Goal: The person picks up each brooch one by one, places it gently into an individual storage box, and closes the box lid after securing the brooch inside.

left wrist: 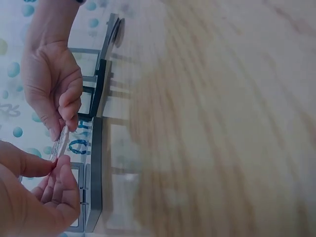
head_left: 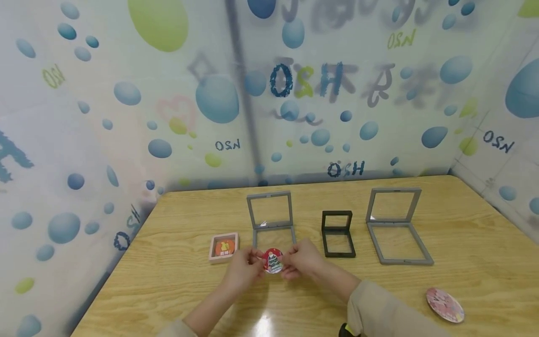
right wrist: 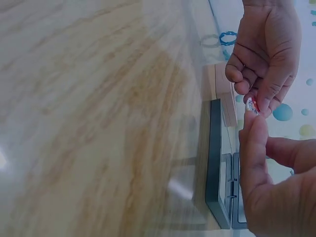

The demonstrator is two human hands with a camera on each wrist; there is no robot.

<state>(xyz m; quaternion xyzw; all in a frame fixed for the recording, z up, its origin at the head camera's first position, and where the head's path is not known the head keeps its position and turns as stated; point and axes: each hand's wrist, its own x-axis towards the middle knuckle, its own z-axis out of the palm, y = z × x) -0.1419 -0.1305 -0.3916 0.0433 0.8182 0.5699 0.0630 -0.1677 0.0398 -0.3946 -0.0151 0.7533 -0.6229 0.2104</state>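
Between both hands is a round red badge (head_left: 273,261) with a Christmas tree print, its face toward the head camera. My left hand (head_left: 243,271) pinches its left edge between thumb and fingers. At the opposite edge, my right hand (head_left: 306,262) pinches it the same way. In the left wrist view the badge (left wrist: 60,143) shows nearly edge-on, held above the table. Just behind the hands stands an unfolded grey display frame (head_left: 269,210), its lid upright and its lower half partly hidden by the hands and badge.
A pink frame (head_left: 211,252) holding an orange badge (head_left: 225,247) lies left of the hands. To the right are a small black unfolded frame (head_left: 339,234) and a larger grey one (head_left: 400,238). A pink round badge (head_left: 445,305) lies near the front right of the wooden table (head_left: 177,290).
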